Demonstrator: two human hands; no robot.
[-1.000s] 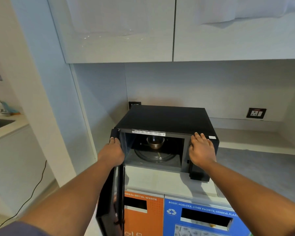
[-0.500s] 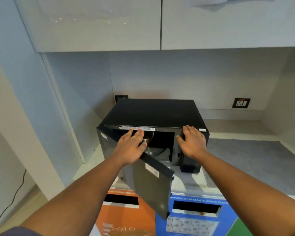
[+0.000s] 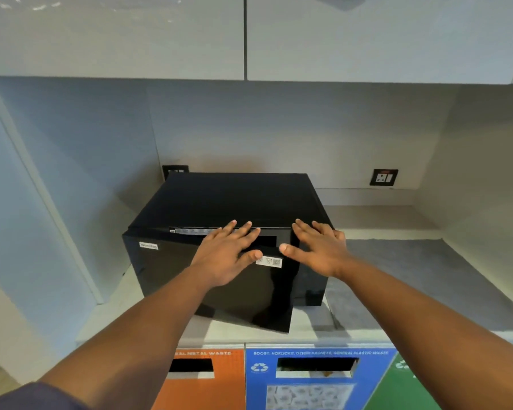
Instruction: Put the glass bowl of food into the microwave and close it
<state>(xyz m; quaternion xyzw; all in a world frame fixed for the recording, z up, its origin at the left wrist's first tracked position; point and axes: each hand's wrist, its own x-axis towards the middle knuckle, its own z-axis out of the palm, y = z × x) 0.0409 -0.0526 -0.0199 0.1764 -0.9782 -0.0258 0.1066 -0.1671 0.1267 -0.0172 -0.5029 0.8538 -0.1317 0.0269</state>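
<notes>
The black microwave point(image 3: 237, 199) stands on the counter against the back wall. Its glossy door point(image 3: 172, 276) is nearly shut, with only a narrow gap left at its right edge. My left hand point(image 3: 225, 255) lies flat on the upper right part of the door, fingers spread. My right hand point(image 3: 320, 250) rests flat on the microwave's front right top corner, fingers apart, holding nothing. The glass bowl of food is hidden behind the door.
A pale counter point(image 3: 397, 261) runs to the right of the microwave. White wall cabinets point(image 3: 243, 37) hang overhead. A wall socket point(image 3: 384, 177) sits at the back right. Below the counter edge are orange point(image 3: 202, 377), blue point(image 3: 317, 377) and green point(image 3: 412, 386) waste bin fronts.
The door has swung from wide open to nearly shut under my left hand. My right hand has stayed on the microwave's right front corner. The bowl has gone out of sight behind the door.
</notes>
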